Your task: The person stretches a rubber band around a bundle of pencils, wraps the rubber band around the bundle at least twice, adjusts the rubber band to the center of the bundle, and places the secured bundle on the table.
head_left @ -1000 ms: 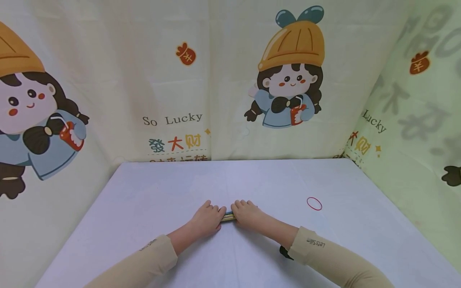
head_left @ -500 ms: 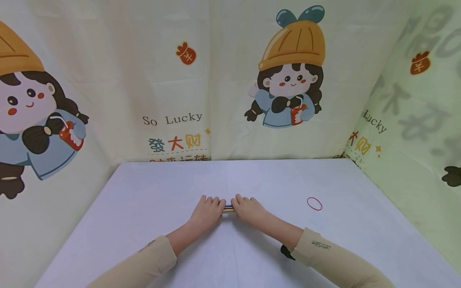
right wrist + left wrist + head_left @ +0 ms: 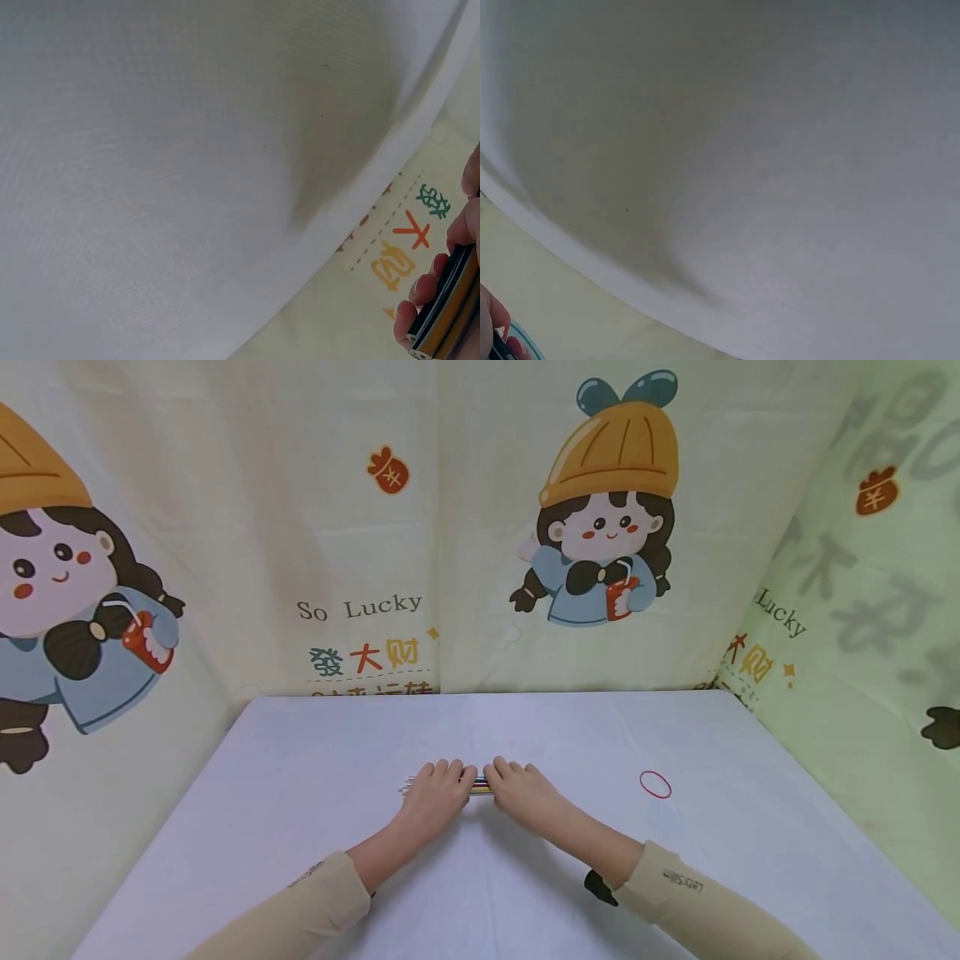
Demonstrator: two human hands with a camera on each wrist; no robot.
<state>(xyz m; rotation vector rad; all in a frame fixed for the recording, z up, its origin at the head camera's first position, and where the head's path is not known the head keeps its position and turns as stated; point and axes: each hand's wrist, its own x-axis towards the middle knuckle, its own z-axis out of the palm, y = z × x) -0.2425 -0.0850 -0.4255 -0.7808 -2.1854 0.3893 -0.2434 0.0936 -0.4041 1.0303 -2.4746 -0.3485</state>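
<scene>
A bundle of pencils point(image 3: 482, 787), with dark blue, red and yellow sides, is held crosswise above the white table in the head view. My left hand point(image 3: 438, 793) grips its left part, and pale tips stick out beyond that hand. Close beside it, my right hand point(image 3: 527, 792) grips the right part, leaving a short stretch of pencils bare between the two. In the right wrist view, curled fingers point(image 3: 424, 289) wrap the pencils point(image 3: 448, 300), whose flat ends show. Only some fingertips and a dark pencil point(image 3: 501, 348) appear at the left wrist view's lower corner.
A thin red ring, like a rubber band point(image 3: 641, 781), lies on the white table point(image 3: 337, 752) to the right of my hands. Printed cloth walls point(image 3: 480, 527) stand behind and along both sides of the table.
Both hands have moved forward and up with the pencils, which now lie more level. Pale tips have come into view left of my left hand. The red ring has stayed put.
</scene>
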